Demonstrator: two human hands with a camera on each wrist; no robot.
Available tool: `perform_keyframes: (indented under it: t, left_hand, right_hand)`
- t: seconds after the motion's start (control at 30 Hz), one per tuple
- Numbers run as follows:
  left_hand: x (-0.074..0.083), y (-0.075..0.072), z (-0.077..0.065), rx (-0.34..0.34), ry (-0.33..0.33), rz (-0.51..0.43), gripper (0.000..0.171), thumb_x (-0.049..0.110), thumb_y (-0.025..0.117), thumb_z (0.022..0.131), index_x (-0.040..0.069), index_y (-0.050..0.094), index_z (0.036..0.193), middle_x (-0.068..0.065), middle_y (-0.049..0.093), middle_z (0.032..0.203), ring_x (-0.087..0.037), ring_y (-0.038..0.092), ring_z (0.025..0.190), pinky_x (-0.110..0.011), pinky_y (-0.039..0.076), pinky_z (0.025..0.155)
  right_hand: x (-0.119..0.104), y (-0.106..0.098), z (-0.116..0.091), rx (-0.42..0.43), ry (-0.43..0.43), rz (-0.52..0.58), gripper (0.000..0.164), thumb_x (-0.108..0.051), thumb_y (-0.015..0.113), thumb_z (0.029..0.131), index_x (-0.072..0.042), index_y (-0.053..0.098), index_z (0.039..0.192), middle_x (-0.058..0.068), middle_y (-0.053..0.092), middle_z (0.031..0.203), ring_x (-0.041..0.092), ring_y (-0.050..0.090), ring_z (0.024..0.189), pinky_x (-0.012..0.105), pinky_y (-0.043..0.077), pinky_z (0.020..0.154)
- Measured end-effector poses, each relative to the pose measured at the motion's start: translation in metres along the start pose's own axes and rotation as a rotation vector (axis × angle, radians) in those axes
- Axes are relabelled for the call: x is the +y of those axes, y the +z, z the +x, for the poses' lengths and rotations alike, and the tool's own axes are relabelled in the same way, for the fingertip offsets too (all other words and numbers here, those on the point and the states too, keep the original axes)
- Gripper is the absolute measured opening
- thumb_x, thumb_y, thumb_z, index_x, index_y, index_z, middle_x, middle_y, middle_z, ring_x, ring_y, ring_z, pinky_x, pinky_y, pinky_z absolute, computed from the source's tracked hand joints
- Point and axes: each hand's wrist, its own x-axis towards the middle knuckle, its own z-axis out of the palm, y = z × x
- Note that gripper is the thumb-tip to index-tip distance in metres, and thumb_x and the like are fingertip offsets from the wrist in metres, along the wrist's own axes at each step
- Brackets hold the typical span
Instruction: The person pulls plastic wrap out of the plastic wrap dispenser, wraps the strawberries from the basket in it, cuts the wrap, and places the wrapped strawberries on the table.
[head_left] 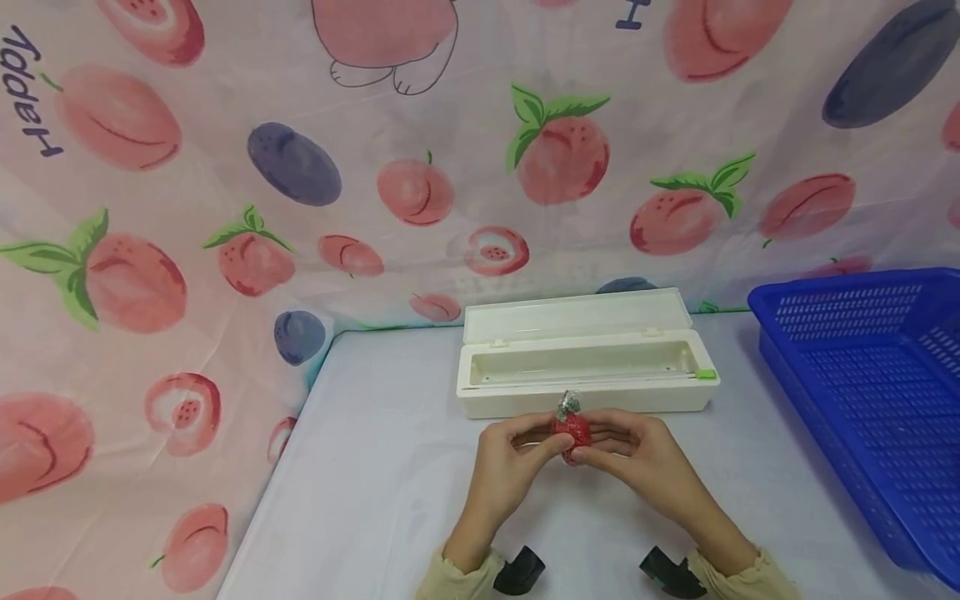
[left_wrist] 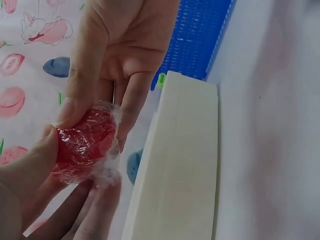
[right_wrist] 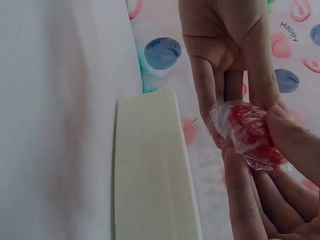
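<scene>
Between both hands, in front of my chest, is a roundish red item wrapped in crinkled clear plastic film. The film gathers into a shiny twisted tuft at its upper end. My left hand pinches the item from the left, thumb on the near side and fingers behind. From the right, my right hand grips it the same way, the two thumb tips close together. Both wrist views show the wrapped red item up close, its loose film bunched at one side. Just beyond the hands stands a long white box.
The box's hinged lid stands open at the back, and a green slider sits at its right end. A blue plastic basket is at the right. A fruit-print cloth hangs behind the white table.
</scene>
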Motion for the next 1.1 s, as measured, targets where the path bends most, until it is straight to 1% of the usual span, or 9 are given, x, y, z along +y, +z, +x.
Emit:
perform_keyframes:
  t: [0.23, 0.37, 0.43, 0.5, 0.6, 0.7, 0.87, 1.03, 1.1]
  left_hand:
    - [0.002, -0.001, -0.001, 0.015, 0.007, 0.013, 0.036, 0.015, 0.081, 0.082, 0.000, 0.072, 0.114, -0.012, 0.075, 0.103, -0.016, 0.072, 0.092, -0.022, 0.058, 0.078]
    - [0.003, -0.002, -0.001, 0.016, 0.006, 0.010, 0.037, 0.014, 0.081, 0.082, -0.001, 0.072, 0.114, -0.014, 0.075, 0.101, -0.015, 0.073, 0.089, -0.022, 0.059, 0.076]
    - [0.004, -0.002, -0.001, 0.017, 0.005, 0.005, 0.037, 0.013, 0.081, 0.081, -0.002, 0.072, 0.114, -0.014, 0.075, 0.100, -0.015, 0.073, 0.089, -0.023, 0.059, 0.076]
    - [0.005, -0.003, -0.001, 0.015, 0.003, -0.001, 0.036, 0.012, 0.081, 0.081, -0.001, 0.072, 0.114, -0.015, 0.075, 0.100, -0.015, 0.073, 0.088, -0.023, 0.059, 0.076]
    - [0.005, -0.003, -0.002, 0.008, -0.002, -0.011, 0.036, 0.011, 0.081, 0.081, -0.001, 0.073, 0.113, -0.015, 0.075, 0.100, -0.015, 0.073, 0.089, -0.024, 0.059, 0.076]
    - [0.005, -0.003, -0.002, 0.002, -0.027, -0.020, 0.035, 0.013, 0.082, 0.082, 0.001, 0.073, 0.113, -0.014, 0.075, 0.100, -0.014, 0.073, 0.089, -0.023, 0.059, 0.075]
    - [0.003, -0.004, 0.000, -0.021, -0.053, -0.034, 0.035, 0.017, 0.082, 0.083, 0.005, 0.073, 0.114, -0.011, 0.075, 0.104, -0.016, 0.071, 0.095, -0.024, 0.059, 0.078]
    - [0.004, -0.007, 0.001, -0.039, -0.059, -0.069, 0.036, 0.017, 0.081, 0.084, 0.010, 0.072, 0.118, -0.008, 0.073, 0.113, -0.019, 0.070, 0.102, -0.026, 0.058, 0.082]
    - [0.004, -0.007, 0.001, -0.047, -0.064, -0.089, 0.037, 0.016, 0.081, 0.084, 0.010, 0.072, 0.119, -0.008, 0.073, 0.114, -0.020, 0.070, 0.103, -0.026, 0.058, 0.083]
  right_hand:
    - [-0.003, 0.002, -0.003, 0.012, -0.004, 0.007, 0.047, -0.018, 0.078, 0.085, 0.003, 0.063, 0.125, 0.020, 0.069, 0.117, 0.013, 0.073, 0.094, 0.025, 0.059, 0.078]
    - [-0.009, 0.002, -0.004, 0.033, 0.037, -0.010, 0.051, -0.021, 0.080, 0.084, 0.003, 0.063, 0.126, 0.021, 0.069, 0.118, 0.018, 0.073, 0.096, 0.027, 0.060, 0.078]
    - [-0.012, 0.002, -0.005, 0.045, 0.038, -0.022, 0.051, -0.021, 0.080, 0.083, 0.001, 0.064, 0.126, 0.021, 0.068, 0.120, 0.021, 0.073, 0.097, 0.028, 0.060, 0.077]
    - [-0.014, 0.001, -0.005, 0.052, 0.027, -0.034, 0.047, -0.021, 0.080, 0.084, -0.001, 0.065, 0.124, 0.019, 0.068, 0.120, 0.021, 0.072, 0.099, 0.029, 0.060, 0.077]
    - [-0.014, 0.001, -0.004, 0.052, -0.024, -0.037, 0.038, -0.017, 0.078, 0.086, -0.002, 0.067, 0.119, 0.016, 0.068, 0.117, 0.019, 0.071, 0.101, 0.028, 0.060, 0.079]
    - [-0.013, 0.001, -0.004, 0.052, -0.044, -0.035, 0.034, -0.015, 0.077, 0.086, -0.002, 0.069, 0.116, 0.015, 0.070, 0.114, 0.018, 0.070, 0.100, 0.028, 0.060, 0.078]
    - [-0.010, 0.001, -0.004, 0.076, -0.046, -0.049, 0.033, -0.017, 0.078, 0.086, -0.003, 0.070, 0.115, 0.013, 0.072, 0.111, 0.016, 0.071, 0.097, 0.027, 0.060, 0.076]
    - [-0.009, 0.000, -0.003, 0.119, -0.021, -0.065, 0.034, -0.021, 0.079, 0.085, -0.006, 0.072, 0.115, 0.010, 0.073, 0.110, 0.012, 0.070, 0.098, 0.027, 0.060, 0.076]
    - [-0.009, -0.001, -0.002, 0.131, -0.005, -0.067, 0.034, -0.022, 0.079, 0.085, -0.007, 0.072, 0.115, 0.010, 0.073, 0.110, 0.011, 0.070, 0.098, 0.027, 0.060, 0.077]
